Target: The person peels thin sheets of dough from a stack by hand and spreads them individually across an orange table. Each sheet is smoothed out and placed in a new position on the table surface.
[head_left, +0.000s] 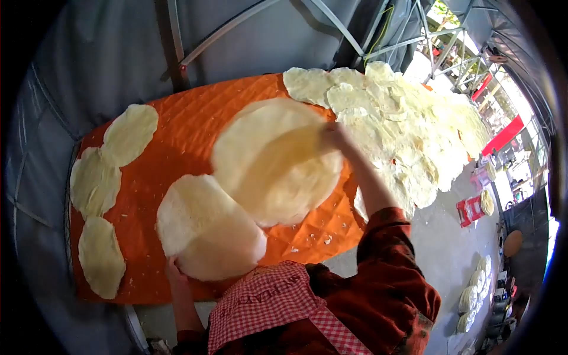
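Two pale, thin round flatbreads lie on the orange quilted cloth in front of me. My left hand (176,271) grips the lower left edge of the nearer flatbread (207,234), fingers closed on its rim. Reaching out ahead, my right hand (333,137) is at the upper right part of the larger flatbread (266,165). That hand is smeared by motion and its fingers cannot be made out. The larger flatbread is also slightly blurred, with an arm's shadow across it. Its lower left side meets the nearer flatbread.
Three flatbreads (96,183) lie along the left end of the orange cloth (142,236). Many more overlap in a wide layer (408,130) at the right. Bags (473,208) and stacked pale rounds (473,293) stand on the grey floor. Metal frame bars (231,26) run along the grey tent wall.
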Demonstrator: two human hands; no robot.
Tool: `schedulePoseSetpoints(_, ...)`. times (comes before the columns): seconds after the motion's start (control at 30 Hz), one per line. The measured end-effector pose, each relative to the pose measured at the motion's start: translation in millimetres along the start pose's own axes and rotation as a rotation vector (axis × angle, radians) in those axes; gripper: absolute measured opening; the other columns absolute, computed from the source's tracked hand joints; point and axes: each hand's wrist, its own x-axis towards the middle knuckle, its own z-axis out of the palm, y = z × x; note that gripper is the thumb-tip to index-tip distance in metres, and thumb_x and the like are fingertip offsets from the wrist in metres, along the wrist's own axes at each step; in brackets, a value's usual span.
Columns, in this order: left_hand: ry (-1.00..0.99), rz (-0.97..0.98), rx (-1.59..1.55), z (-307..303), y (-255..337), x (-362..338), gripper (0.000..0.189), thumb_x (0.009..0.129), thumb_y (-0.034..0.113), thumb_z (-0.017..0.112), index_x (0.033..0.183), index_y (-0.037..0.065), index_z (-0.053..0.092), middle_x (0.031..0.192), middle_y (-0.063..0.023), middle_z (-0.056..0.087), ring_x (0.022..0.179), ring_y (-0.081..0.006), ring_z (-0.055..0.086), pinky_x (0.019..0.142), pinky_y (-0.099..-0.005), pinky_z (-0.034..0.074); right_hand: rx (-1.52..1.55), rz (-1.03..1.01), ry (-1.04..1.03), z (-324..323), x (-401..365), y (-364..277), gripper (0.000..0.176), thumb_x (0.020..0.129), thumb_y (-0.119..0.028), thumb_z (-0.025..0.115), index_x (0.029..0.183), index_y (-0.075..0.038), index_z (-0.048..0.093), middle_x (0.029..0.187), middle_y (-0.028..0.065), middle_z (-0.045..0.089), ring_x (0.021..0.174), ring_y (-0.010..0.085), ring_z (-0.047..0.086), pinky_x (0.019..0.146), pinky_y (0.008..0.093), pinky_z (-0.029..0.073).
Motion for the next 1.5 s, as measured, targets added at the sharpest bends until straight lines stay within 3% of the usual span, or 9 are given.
schedulePoseSetpoints(0.13, 0.087, -0.042, -0.047, -16, -10, -14, 0.019, 0.078, 0.018, 0.058, 0.091, 0.005, 0.056, 0.091, -0.0051, 0.057, 0.087, -0.021, 0.056, 0.076, -0.0372, 0.048, 0.553, 0.206, 0.01, -46, 20, 179, 0.009, 0.077, -0.011, 0.062, 0.073, -0.004, 0.061, 0.067, 0.008, 0.063, 0.055, 0.0207, 0.06, 0.051, 0.0366, 0.049)
schedulePoseSetpoints(0.27, 0.099, -0.066, -0.007, -39, -19, -2, 0.022, 0.08, 0.017, 0.058, 0.097, 0.004, 0.056, 0.093, -0.0056, 0.057, 0.088, -0.022, 0.057, 0.079, -0.0393, 0.048, -0.307, 0.135, 0.147, -40, 25, 207, 0.02, 0.075, -0.02, 0.06, 0.076, 0.0, 0.063, 0.079, 0.0213, 0.065, 0.073, 0.0326, 0.064, 0.062, 0.0443, 0.048)
schedulePoseSetpoints(0.37, -0.195, 0.797, 0.798, 86, 33, -110, 0.021, 0.081, 0.016, 0.057, 0.099, 0.004, 0.056, 0.097, -0.0067, 0.059, 0.091, -0.0213, 0.058, 0.081, -0.0378, 0.048, -0.441, 0.034, 0.175, -46, 28, 134, 0.022, 0.075, -0.024, 0.06, 0.074, -0.002, 0.063, 0.08, 0.0219, 0.064, 0.074, 0.0348, 0.063, 0.063, 0.047, 0.047)
schedulePoseSetpoints(0.5, -0.193, -0.005, -0.042, 30, 18, -33, 0.028, 0.082, 0.015, 0.057, 0.107, 0.003, 0.059, 0.106, -0.0093, 0.062, 0.096, -0.0199, 0.06, 0.081, -0.034, 0.049, -1.321, -0.387, -0.038, -106, 160, 270, 0.021, 0.076, -0.025, 0.06, 0.072, -0.004, 0.063, 0.075, 0.0219, 0.063, 0.07, 0.0354, 0.062, 0.06, 0.0494, 0.045)
schedulePoseSetpoints(0.6, -0.189, -0.053, 0.031, 93, 43, -75, 0.029, 0.082, 0.014, 0.057, 0.108, 0.002, 0.057, 0.104, -0.0079, 0.062, 0.095, -0.0206, 0.059, 0.083, -0.0347, 0.048, -0.558, 0.199, 0.418, -137, 33, 76, 0.04, 0.083, -0.025, 0.059, 0.116, -0.005, 0.053, 0.113, 0.0209, 0.059, 0.103, 0.0378, 0.056, 0.086, 0.0456, 0.044)
schedulePoseSetpoints(0.67, -0.186, -0.024, 0.034, 105, 39, -74, 0.034, 0.083, 0.017, 0.057, 0.114, 0.003, 0.055, 0.109, -0.0081, 0.061, 0.102, -0.0226, 0.057, 0.087, -0.0377, 0.047, -0.605, -0.2, 0.703, -97, 2, 37, 0.038, 0.081, -0.012, 0.054, 0.117, -0.003, 0.046, 0.107, 0.0255, 0.058, 0.095, 0.0393, 0.058, 0.08, 0.0485, 0.046)
schedulePoseSetpoints(0.83, -0.25, -0.013, -0.072, 177, 55, -110, 0.028, 0.082, 0.011, 0.057, 0.109, 0.003, 0.055, 0.103, -0.007, 0.061, 0.092, -0.0196, 0.061, 0.069, -0.0331, 0.052, 0.124, -0.45, -0.478, 59, -202, -152, 0.056, 0.078, -0.026, 0.059, 0.126, -0.003, 0.043, 0.118, 0.0229, 0.053, 0.109, 0.0343, 0.05, 0.093, 0.0427, 0.039)
schedulePoseSetpoints(1.1, -0.893, 0.436, 0.144, 204, 97, -123, 0.027, 0.087, 0.023, 0.059, 0.104, 0.004, 0.055, 0.114, -0.0101, 0.054, 0.098, -0.0202, 0.058, 0.08, -0.0345, 0.051, 0.506, -0.07, -0.2, 69, -222, -227, 0.03, 0.079, -0.009, 0.061, 0.108, 0.001, 0.063, 0.105, 0.0121, 0.066, 0.098, 0.0204, 0.06, 0.088, 0.033, 0.045)
schedulePoseSetpoints(1.5, -0.048, 0.916, 1.354, -13, 36, -41, 0.013, 0.087, 0.01, 0.058, 0.096, 0.002, 0.055, 0.117, -0.0151, 0.052, 0.107, -0.0339, 0.051, 0.096, -0.0458, 0.039, -0.418, 0.238, 0.244, -44, -321, 256, 0.039, 0.069, 0.0, 0.063, 0.107, -0.001, 0.058, 0.102, 0.0084, 0.061, 0.089, 0.0179, 0.058, 0.075, 0.0288, 0.049)
